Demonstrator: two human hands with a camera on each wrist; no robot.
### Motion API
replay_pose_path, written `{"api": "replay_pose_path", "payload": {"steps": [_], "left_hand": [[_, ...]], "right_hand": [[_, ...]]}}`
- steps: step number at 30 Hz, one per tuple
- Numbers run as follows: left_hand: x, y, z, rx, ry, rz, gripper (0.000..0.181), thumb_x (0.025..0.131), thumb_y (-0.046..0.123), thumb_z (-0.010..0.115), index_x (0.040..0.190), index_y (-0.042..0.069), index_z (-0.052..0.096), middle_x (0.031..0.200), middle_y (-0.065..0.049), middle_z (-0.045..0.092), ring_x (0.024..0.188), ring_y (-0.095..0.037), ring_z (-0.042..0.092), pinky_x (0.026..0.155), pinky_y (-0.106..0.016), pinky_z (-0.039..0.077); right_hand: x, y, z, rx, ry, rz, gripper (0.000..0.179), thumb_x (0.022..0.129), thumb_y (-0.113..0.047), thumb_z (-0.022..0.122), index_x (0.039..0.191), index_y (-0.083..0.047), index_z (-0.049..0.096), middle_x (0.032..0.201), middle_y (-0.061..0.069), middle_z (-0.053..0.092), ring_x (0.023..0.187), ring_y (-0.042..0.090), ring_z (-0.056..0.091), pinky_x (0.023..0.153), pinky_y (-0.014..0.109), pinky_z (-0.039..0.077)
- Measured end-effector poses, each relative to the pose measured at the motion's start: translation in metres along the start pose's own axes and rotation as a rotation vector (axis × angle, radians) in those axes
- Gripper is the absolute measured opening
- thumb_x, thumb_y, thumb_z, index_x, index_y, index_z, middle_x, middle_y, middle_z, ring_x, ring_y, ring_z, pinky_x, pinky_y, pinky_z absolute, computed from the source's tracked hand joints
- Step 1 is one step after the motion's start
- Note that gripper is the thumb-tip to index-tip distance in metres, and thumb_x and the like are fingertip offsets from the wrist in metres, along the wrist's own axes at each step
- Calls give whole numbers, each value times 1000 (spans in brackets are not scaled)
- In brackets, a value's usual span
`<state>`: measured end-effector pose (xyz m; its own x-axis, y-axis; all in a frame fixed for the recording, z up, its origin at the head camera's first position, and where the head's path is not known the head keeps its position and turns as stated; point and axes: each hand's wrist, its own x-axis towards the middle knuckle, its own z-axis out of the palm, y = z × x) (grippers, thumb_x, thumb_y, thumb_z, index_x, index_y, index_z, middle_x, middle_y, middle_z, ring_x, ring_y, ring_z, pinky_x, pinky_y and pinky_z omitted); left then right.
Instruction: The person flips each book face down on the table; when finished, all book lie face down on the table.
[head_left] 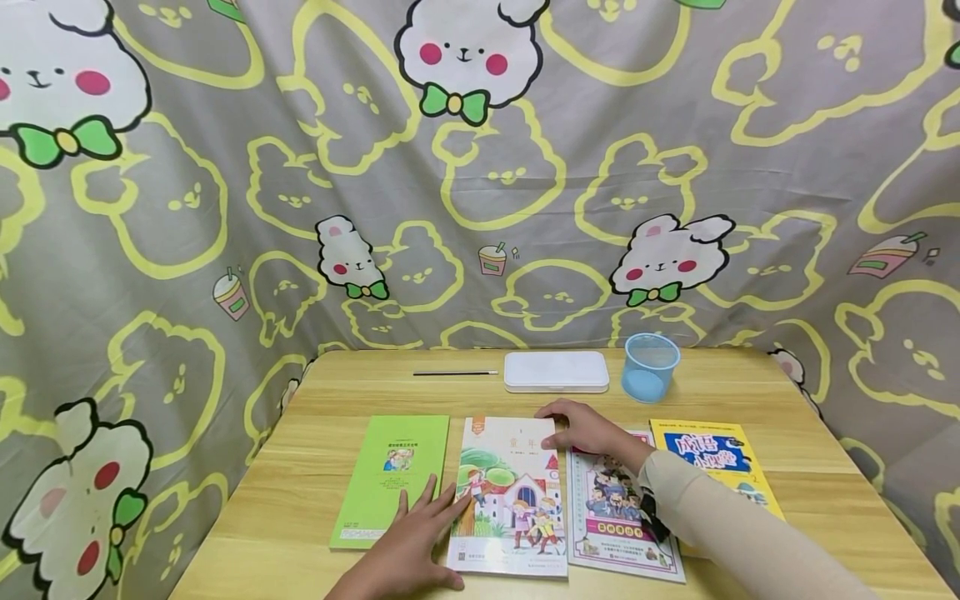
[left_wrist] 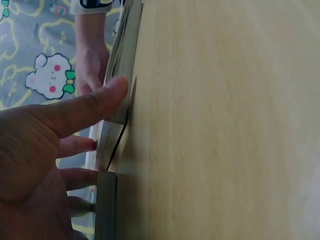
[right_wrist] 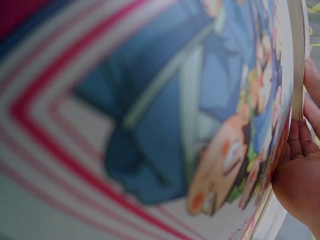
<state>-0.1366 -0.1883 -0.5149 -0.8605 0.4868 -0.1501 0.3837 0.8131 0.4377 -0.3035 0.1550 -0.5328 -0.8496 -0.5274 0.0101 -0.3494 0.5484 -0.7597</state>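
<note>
Four books lie in a row near the table's front edge. My left hand [head_left: 408, 542] lies flat with fingers spread, across the lower right of the green book [head_left: 390, 479] and the left edge of the illustrated house book [head_left: 510, 500]. In the left wrist view its thumb [left_wrist: 100, 100] presses that book's edge [left_wrist: 117, 75]. My right hand [head_left: 588, 429] holds the same book's top right corner, fingers curled at its edge [right_wrist: 298, 60]. My right forearm crosses the pink-bordered book [head_left: 622, 508], which fills the right wrist view [right_wrist: 150, 125] as a blur.
A yellow book [head_left: 712, 458] lies at the right end of the row. Along the back of the wooden table [head_left: 825, 492] sit a black pen [head_left: 455, 372], a white flat case [head_left: 556, 371] and a blue transparent cup [head_left: 649, 367]. A patterned cloth hangs behind and beside the table.
</note>
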Motion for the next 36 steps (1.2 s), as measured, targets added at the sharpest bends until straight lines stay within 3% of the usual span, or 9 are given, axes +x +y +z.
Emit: {"api": "replay_pose_path", "payload": {"steps": [8, 20, 36], "left_hand": [[0, 1, 0, 10, -14, 0, 107, 73, 56, 85, 162, 27, 34, 168, -11, 28, 156, -45, 10, 114, -80, 6], [1, 3, -2, 29, -8, 22, 107, 74, 56, 85, 162, 22, 35, 168, -13, 28, 157, -43, 9, 116, -78, 6], [-1, 7, -9, -158, 16, 17, 104, 74, 50, 88, 159, 15, 40, 167, -16, 27, 156, -44, 10, 117, -76, 3]], "right_hand": [[0, 0, 1, -8, 5, 4, 45, 90, -31, 81, 131, -15, 68, 129, 5, 63, 117, 26, 59, 100, 49, 50], [-1, 0, 1, 6, 1, 1, 47, 91, -30, 81, 132, -14, 67, 130, 5, 63, 117, 26, 59, 99, 49, 50], [-1, -1, 1, 11, -6, 14, 47, 91, -31, 80, 133, -15, 67, 132, 4, 62, 116, 23, 59, 97, 45, 51]]}}
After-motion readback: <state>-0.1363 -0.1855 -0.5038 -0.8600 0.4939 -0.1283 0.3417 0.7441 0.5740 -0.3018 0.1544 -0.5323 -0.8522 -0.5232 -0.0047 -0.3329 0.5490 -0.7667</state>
